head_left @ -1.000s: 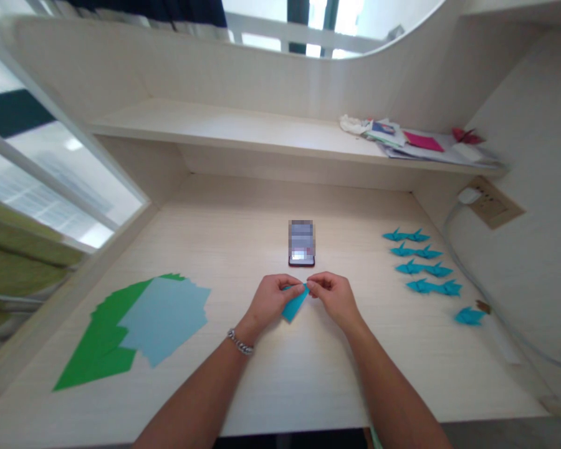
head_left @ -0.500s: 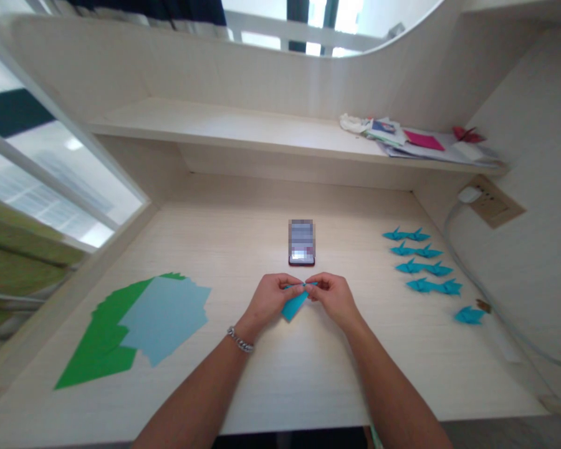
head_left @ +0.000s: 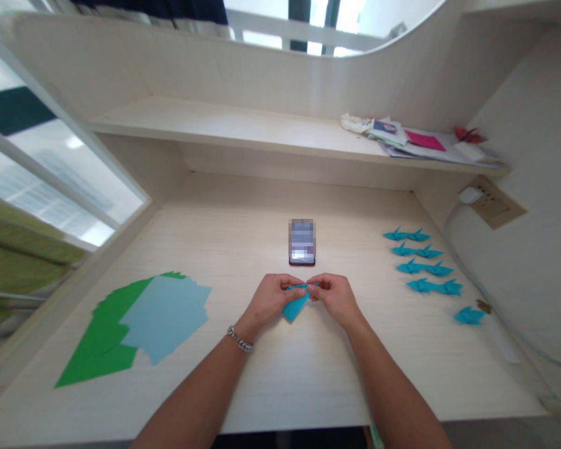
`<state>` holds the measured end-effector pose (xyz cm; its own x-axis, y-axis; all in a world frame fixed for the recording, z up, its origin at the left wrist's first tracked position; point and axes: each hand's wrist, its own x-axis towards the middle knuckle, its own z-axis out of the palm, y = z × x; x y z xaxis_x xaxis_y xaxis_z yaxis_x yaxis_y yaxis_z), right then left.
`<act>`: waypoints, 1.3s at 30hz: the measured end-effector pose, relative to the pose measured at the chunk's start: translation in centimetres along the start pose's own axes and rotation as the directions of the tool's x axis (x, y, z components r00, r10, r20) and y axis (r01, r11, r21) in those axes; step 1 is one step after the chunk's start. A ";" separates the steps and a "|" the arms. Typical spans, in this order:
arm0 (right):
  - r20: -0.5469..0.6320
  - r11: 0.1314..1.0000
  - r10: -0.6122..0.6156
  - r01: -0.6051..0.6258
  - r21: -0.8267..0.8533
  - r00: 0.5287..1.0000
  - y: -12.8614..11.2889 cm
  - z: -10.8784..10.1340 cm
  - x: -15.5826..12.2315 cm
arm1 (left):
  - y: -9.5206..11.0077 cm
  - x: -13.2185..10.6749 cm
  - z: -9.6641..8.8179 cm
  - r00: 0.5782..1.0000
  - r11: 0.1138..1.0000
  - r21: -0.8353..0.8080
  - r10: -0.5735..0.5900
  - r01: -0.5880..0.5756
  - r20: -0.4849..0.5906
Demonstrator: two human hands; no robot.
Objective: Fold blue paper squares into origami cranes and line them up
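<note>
A blue sheet of folded paper (head_left: 294, 308) is held between my two hands, just above or on the desk; one corner points down toward me. My left hand (head_left: 273, 296) pinches its upper left edge, thumb on top. My right hand (head_left: 333, 295) pinches the upper right part, its thumb close against the left thumb tip. The fingertips cover the paper's top edge, so the fold there is partly hidden. To the right, several folded blue paper cranes (head_left: 425, 268) stand in paired rows, with a single blue paper crane (head_left: 470, 315) nearer me.
A phone (head_left: 302, 243) lies just beyond my hands. At left are fanned stacks of green paper (head_left: 93, 349) and light blue paper (head_left: 168, 318). A shelf (head_left: 238, 128) crosses the back, with papers (head_left: 423, 140) on it. A white cable (head_left: 472, 274) runs down the right side from a socket (head_left: 495, 202).
Both hands keep their pinch on the blue paper and have shifted only very slightly. Everything else lies as before.
</note>
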<state>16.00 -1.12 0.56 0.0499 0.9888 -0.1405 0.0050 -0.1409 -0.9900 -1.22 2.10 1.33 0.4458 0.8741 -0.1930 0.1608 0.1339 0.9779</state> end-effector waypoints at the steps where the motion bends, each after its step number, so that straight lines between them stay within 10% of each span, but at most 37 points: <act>1: 0.001 1.000 0.000 0.000 0.000 1.000 0.0 0.0 0.0 | 0.0 0.0 0.0 1.000 1.000 -0.008 0.002 -0.002 0.004; 18: 0.066 0.998 0.065 -0.065 -0.001 0.996 0.2 0.2 0.0 | -0.1 -0.1 0.2 0.986 0.962 0.244 0.145 -0.121 -0.082; 39: -0.053 0.990 0.076 -0.069 0.123 0.996 -0.5 0.0 0.2 | -0.1 0.6 -1.1 0.967 0.993 0.084 0.098 -0.080 -0.237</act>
<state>16.03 -0.83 0.98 0.1026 0.9714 -0.2142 -0.1213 -0.2015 -0.9719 -1.97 3.14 1.16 0.2381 0.9686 -0.0714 0.1974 0.0237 0.9800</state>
